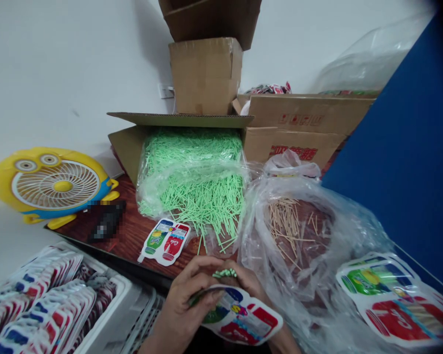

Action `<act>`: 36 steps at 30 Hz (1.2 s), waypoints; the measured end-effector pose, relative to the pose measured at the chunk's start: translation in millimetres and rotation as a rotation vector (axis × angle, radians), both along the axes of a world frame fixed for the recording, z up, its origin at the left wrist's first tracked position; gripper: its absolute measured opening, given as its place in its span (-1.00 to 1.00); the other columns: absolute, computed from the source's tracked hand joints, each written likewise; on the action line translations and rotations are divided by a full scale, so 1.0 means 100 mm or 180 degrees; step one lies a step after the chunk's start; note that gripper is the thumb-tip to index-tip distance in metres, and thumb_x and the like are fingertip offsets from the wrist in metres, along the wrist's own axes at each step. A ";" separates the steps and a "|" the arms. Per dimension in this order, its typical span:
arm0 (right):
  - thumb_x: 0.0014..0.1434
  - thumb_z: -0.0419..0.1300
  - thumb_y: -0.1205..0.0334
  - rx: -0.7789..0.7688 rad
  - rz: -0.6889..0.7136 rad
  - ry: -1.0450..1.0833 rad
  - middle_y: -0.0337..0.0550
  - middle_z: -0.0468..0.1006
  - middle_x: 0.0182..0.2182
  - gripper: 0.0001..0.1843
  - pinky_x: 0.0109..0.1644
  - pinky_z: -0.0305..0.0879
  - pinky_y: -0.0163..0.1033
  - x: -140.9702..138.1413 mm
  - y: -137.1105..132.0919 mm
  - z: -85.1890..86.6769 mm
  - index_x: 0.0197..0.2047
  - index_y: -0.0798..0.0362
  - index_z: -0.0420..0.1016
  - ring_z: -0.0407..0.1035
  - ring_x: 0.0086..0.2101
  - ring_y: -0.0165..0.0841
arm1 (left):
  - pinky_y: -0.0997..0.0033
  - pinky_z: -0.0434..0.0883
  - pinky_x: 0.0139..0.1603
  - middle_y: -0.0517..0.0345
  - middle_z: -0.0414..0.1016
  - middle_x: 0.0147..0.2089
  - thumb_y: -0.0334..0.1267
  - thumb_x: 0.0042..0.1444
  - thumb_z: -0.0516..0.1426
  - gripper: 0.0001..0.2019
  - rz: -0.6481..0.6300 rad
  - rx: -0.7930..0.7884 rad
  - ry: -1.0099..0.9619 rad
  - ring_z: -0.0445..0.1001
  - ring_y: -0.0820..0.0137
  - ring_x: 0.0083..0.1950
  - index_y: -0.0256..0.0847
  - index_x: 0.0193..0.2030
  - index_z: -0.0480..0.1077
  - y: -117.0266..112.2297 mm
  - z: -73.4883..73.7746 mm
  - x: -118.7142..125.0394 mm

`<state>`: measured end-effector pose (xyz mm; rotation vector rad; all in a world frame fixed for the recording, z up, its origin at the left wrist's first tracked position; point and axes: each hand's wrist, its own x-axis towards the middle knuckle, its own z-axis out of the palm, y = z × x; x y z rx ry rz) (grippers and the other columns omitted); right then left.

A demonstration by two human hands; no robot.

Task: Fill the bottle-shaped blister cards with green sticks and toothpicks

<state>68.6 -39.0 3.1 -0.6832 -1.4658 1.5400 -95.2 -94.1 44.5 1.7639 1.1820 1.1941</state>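
My left hand (186, 300) pinches the edge of a printed drink-shaped candy pouch (249, 314), its thumb on the front face. The pouch is tilted and shows green and red bottle pictures. Just behind the pouch's upper edge, a bundle of thin green sticks (225, 272) points its ends up between my hands. My right hand (253, 282) has its fingers curled around that bundle, with its palm partly hidden by the pouch. Beyond my hands, loose green sticks (210, 196) spill from a clear bag in an open carton. A similar flat pouch (165, 241) lies on the table.
A plastic bag (256, 231) with tan sticks (284, 221) lies to the right, beside a filled pouch (402, 300). At lower left, a white crate (109, 314) holds rows of pouches. A yellow fan (62, 186) stands at left; cartons (206, 73) are stacked behind. A blue panel (398, 147) borders the right.
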 end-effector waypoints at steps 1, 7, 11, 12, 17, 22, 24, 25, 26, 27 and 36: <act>0.06 0.30 0.06 -0.0167 -0.0011 0.0060 -0.26 0.49 -0.49 -0.81 -0.31 0.27 -0.28 0.00 0.00 -0.03 -0.35 0.01 0.55 0.35 -0.44 -0.37 | 0.44 0.39 -0.13 0.04 0.43 -0.11 -0.31 0.17 0.15 -0.89 0.0137 -0.0141 -0.0136 0.43 0.34 -0.12 -0.20 -0.34 0.51 0.02 -0.02 0.00; 0.08 0.30 0.09 -0.1503 -0.0714 0.1177 -0.31 0.41 -0.53 -0.77 -0.43 0.24 -0.35 0.03 0.08 -0.11 -0.27 0.04 0.44 0.28 -0.54 -0.46 | 0.52 0.29 -0.43 0.25 0.31 -0.47 -0.11 0.07 0.22 -0.74 0.0365 -0.1506 -0.1070 0.31 0.46 -0.44 -0.28 -0.45 0.41 0.13 -0.21 -0.04; 0.13 0.26 0.17 -0.1284 -0.0878 0.1528 -0.30 0.41 -0.50 -0.83 -0.31 0.30 -0.31 0.03 0.16 -0.06 -0.22 0.03 0.42 0.32 -0.49 -0.44 | 0.50 0.28 -0.41 0.23 0.33 -0.46 -0.11 0.08 0.21 -0.75 0.0206 -0.1901 -0.1114 0.32 0.45 -0.42 -0.29 -0.40 0.42 0.16 -0.33 -0.08; 0.14 0.25 0.18 -0.1230 -0.0889 0.1554 -0.30 0.41 -0.50 -0.84 -0.28 0.31 -0.30 0.02 0.16 -0.05 -0.22 0.03 0.41 0.34 -0.47 -0.43 | 0.51 0.26 -0.41 0.24 0.31 -0.45 -0.12 0.08 0.21 -0.75 0.0184 -0.1876 -0.1064 0.29 0.46 -0.42 -0.29 -0.42 0.41 0.16 -0.35 -0.08; 0.17 0.21 0.17 -0.1177 -0.0704 0.1841 -0.29 0.40 -0.48 -0.86 -0.21 0.36 -0.22 -0.11 0.11 0.09 -0.23 0.00 0.37 0.40 -0.40 -0.37 | 0.55 0.18 -0.41 0.29 0.15 -0.44 -0.16 0.14 0.16 -0.69 -0.0039 -0.1588 -0.0672 0.15 0.50 -0.41 -0.27 -0.56 0.30 0.19 -0.36 -0.11; 0.17 0.21 0.14 -0.1133 -0.0731 0.1994 -0.31 0.43 -0.47 -0.86 -0.11 0.36 -0.18 -0.24 0.03 0.23 -0.22 -0.03 0.36 0.44 -0.34 -0.35 | 0.50 0.18 -0.36 0.26 0.16 -0.43 -0.15 0.21 0.07 -0.65 -0.0375 -0.1413 -0.0280 0.15 0.47 -0.39 -0.26 -0.56 0.27 0.20 -0.33 -0.13; 0.17 0.21 0.11 -0.1150 -0.0739 0.1888 -0.30 0.45 -0.47 -0.84 -0.09 0.37 -0.16 -0.26 0.00 0.24 -0.22 -0.04 0.35 0.46 -0.32 -0.32 | 0.49 0.18 -0.34 0.25 0.18 -0.43 -0.15 0.22 0.05 -0.64 -0.0482 -0.1325 -0.0215 0.17 0.46 -0.38 -0.25 -0.57 0.26 0.20 -0.31 -0.12; 0.17 0.20 0.10 -0.1169 -0.0749 0.1828 -0.29 0.46 -0.46 -0.83 -0.09 0.38 -0.15 -0.27 -0.02 0.23 -0.21 -0.05 0.34 0.46 -0.30 -0.31 | 0.48 0.19 -0.34 0.24 0.19 -0.43 -0.15 0.23 0.05 -0.64 -0.0519 -0.1278 -0.0197 0.17 0.45 -0.38 -0.25 -0.57 0.27 0.20 -0.29 -0.11; 0.18 0.19 0.09 -0.1178 -0.0777 0.1781 -0.28 0.47 -0.46 -0.83 -0.09 0.38 -0.15 -0.28 -0.04 0.22 -0.22 -0.05 0.34 0.46 -0.29 -0.30 | 0.48 0.19 -0.33 0.24 0.19 -0.43 -0.16 0.23 0.05 -0.64 -0.0548 -0.1231 -0.0192 0.18 0.45 -0.38 -0.25 -0.56 0.27 0.19 -0.28 -0.09; 0.19 0.18 0.08 -0.1178 -0.0803 0.1749 -0.27 0.47 -0.45 -0.83 -0.09 0.39 -0.14 -0.28 -0.06 0.20 -0.22 -0.04 0.33 0.46 -0.27 -0.29 | 0.48 0.19 -0.33 0.24 0.20 -0.43 -0.16 0.24 0.05 -0.64 -0.0570 -0.1182 -0.0198 0.18 0.45 -0.37 -0.25 -0.56 0.27 0.19 -0.27 -0.08; 0.27 0.08 0.18 -0.1081 -0.0950 0.1908 -0.29 0.39 -0.40 -0.95 -0.01 0.32 -0.21 -0.24 -0.15 0.15 -0.21 -0.08 0.33 0.41 -0.22 -0.36 | 0.40 0.28 -0.10 0.11 0.43 -0.32 -0.15 0.22 0.07 -0.70 -0.0606 -0.1057 -0.0176 0.37 0.32 -0.23 -0.25 -0.44 0.48 0.19 -0.26 -0.05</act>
